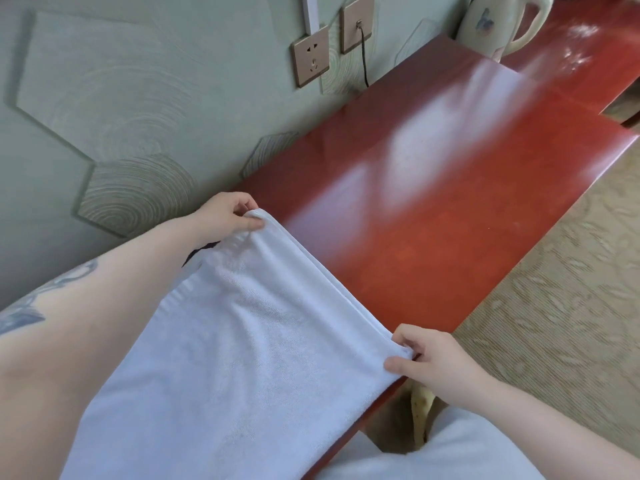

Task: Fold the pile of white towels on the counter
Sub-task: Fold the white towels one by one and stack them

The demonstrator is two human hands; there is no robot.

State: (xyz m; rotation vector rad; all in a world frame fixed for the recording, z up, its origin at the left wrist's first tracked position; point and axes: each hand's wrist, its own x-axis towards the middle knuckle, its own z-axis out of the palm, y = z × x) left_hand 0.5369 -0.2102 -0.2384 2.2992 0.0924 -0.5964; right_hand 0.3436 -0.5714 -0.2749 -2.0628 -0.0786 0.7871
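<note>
Wall (145, 81): pale green, with raised hexagon panels bearing concentric ring patterns. Two bronze-coloured wall plates: a socket (310, 60) and, just to its right, a port plate (357, 26) with a dark cable (363, 60) running down behind the tabletop. White vertical trim strip (310, 10) above the socket. Tabletop (433, 188): glossy red-brown, long, set against the wall, showing bright soft reflections. Cream electric kettle (498, 22) at its far end. Floor (554, 289): beige patterned carpet.
</note>
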